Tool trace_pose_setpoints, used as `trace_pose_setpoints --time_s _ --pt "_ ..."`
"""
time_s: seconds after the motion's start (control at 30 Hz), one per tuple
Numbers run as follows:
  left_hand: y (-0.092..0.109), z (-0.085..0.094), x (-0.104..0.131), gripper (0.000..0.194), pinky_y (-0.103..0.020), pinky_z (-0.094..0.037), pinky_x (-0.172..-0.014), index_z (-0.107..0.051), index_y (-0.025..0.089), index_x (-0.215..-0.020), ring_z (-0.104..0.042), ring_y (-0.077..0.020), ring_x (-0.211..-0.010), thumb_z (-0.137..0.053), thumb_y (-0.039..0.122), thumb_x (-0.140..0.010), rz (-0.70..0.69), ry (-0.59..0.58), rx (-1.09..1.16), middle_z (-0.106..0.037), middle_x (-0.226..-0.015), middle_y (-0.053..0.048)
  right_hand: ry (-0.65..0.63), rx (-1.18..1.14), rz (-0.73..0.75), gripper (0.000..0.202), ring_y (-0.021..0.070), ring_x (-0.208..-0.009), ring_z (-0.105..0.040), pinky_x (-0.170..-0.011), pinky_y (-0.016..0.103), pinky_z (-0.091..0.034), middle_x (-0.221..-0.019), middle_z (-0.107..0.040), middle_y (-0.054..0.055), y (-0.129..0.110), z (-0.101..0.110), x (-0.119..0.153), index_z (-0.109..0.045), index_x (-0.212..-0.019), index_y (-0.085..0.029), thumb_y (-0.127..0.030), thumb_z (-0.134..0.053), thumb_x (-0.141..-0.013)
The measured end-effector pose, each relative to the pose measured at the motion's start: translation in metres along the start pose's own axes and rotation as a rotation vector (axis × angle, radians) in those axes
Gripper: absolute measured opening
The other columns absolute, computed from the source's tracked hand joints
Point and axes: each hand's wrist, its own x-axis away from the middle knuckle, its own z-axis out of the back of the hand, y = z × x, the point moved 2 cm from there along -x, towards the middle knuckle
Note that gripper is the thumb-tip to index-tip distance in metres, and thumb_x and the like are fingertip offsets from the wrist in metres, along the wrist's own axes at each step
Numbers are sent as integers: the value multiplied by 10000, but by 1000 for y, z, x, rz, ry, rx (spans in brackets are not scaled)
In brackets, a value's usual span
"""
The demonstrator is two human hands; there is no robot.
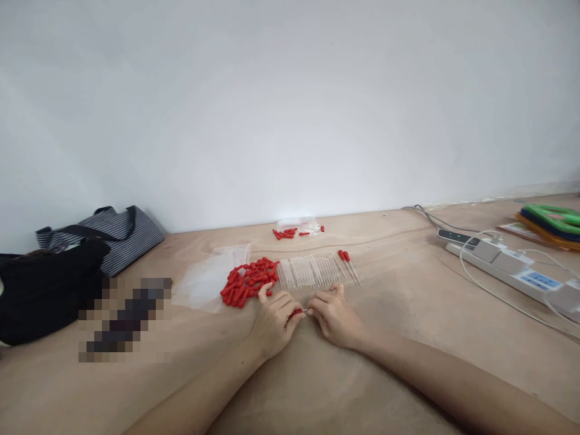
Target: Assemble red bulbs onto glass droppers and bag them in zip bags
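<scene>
Between thumb and fingers, my left hand (274, 324) pinches a red rubber dropper bulb (296, 312). My right hand (336, 318) is closed on a thin clear dropper tube (306, 311), mostly hidden by the fingers. The two hands nearly meet, with the tube's end at the bulb's mouth; how far it sits inside I cannot tell. Just beyond my left hand lies a heap of red bulbs (249, 279). A row of clear tubes (308, 272) stretches beyond both hands, and two droppers with red bulbs (350, 266) lie at its right end.
Clear plastic bags (199, 279) lie left of the heap. More red bulbs (285, 233) and a small bag (296, 223) are near the wall. Bags (113, 241) and a blurred-out item stand left. A power strip (512, 275) with cables and stacked coloured frames (553, 220) occupy the right.
</scene>
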Motion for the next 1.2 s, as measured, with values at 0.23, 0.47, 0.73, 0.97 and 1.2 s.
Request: trace_pose_setpoints --time_s 0.23,0.47,0.73,0.97,1.2 --pt "-5 6 0 106 -492 -24 -1003 -602 226 -736 -567 -151 -771 -540 259 -815 30 89 -46 -652 -717 35 191 36 134 111 140 -831 -528 -875 392 -135 -887 -650 1 8 19 5 -613 -865 -246 -287 -522 -818" --pt "-7 8 2 162 -500 -24 -1006 -621 271 -919 -567 -197 -895 -572 356 -790 -6 187 -99 -678 -863 12 450 237 218 195 90 -685 -492 -877 371 -156 -607 -568 -45 12 23 13 -621 -841 -246 -125 -470 -810" --pt "-3 5 6 133 -530 28 -1012 -643 288 -831 -570 -200 -940 -511 303 -837 -81 248 -73 -700 -814 49 450 324 268 232 101 -762 -495 -898 368 -145 -595 -512 -29 8 19 15 -592 -794 -190 -79 -389 -805" --pt "-3 3 4 108 -532 66 -1011 -640 274 -799 -578 -191 -891 -535 288 -821 -55 181 -20 -700 -772 60 370 270 231 234 116 -731 -465 -865 364 -170 -608 -501 -15 10 14 14 -589 -764 -180 -110 -373 -821" --pt "-18 5 3 353 -544 8 -998 -547 306 -1109 -488 -256 -1063 -578 387 -766 90 92 -194 -604 -1132 -30 325 200 34 207 127 -739 -481 -874 383 -137 -603 -549 -18 29 24 6 -635 -746 -235 -241 -448 -834"
